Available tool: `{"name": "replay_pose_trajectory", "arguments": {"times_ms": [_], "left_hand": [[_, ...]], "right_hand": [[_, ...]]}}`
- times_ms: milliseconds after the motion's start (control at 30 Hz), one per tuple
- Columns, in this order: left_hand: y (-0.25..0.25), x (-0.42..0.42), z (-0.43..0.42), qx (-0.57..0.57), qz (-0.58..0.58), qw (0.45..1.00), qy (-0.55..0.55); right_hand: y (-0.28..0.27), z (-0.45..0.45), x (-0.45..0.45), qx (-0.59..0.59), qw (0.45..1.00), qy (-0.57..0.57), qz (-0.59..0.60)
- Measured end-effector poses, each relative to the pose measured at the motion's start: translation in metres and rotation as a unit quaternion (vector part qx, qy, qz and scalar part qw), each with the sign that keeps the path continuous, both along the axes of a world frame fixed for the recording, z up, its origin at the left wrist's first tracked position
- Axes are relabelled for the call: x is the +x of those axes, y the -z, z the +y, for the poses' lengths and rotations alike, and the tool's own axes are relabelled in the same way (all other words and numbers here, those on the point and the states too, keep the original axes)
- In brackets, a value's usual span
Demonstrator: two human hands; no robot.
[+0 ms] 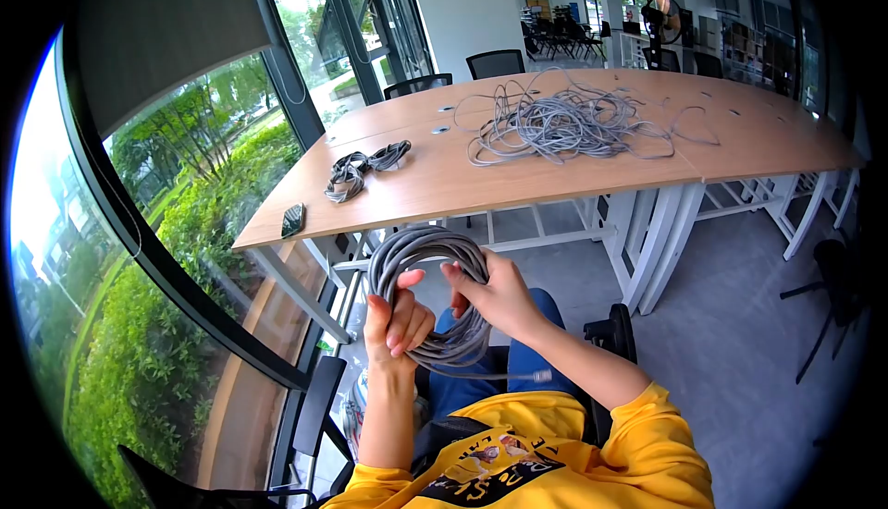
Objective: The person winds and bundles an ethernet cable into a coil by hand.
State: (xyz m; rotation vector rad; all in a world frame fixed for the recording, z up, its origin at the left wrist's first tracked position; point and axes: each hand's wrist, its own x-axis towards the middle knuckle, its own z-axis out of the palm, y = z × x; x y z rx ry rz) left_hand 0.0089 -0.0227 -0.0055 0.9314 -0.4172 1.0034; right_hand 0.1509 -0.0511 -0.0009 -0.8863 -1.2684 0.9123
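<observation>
Above my lap I hold a thick round coil of grey network cable (444,343) in front of the table edge. My left hand (398,322) is closed around the coil's left side, fingers curled inward. On the upper right side, my right hand (495,294) grips the same coil, its thumb and fingertips inside the loop. One cable end with a clear plug (543,376) hangs free at the lower right, over my leg. A large loose tangle of grey cable (564,125) and a smaller tied cable bundle (363,169) lie on the table.
The wooden table (444,190) stands ahead on white metal legs. A dark phone (293,220) lies near its left corner. Black chairs (496,63) stand behind it, and a fan (661,24) farther back. Tall windows (194,148) line my left side.
</observation>
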Motion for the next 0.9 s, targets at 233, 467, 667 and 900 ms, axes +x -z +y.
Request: {"name": "replay_pose_trajectory", "arguments": {"times_ms": [233, 467, 667, 900], "left_hand": [[-0.006, 0.004, -0.007, -0.016, 0.095, 0.994, -0.057], [-0.021, 0.014, -0.017, -0.076, 0.174, 0.928, -0.319], [-0.033, 0.004, -0.013, 0.154, 0.350, 0.741, -0.552], [-0.045, 0.004, -0.015, 0.284, 0.375, 0.625, -0.623]], "right_hand": [[-0.017, 0.000, 0.006, 0.080, 0.995, 0.050, 0.014], [-0.028, -0.012, 0.008, 0.036, 0.996, 0.079, -0.024], [-0.013, -0.002, 0.010, 0.173, 0.957, 0.183, -0.143], [-0.017, -0.018, 0.008, 0.250, 0.903, 0.206, -0.283]]}}
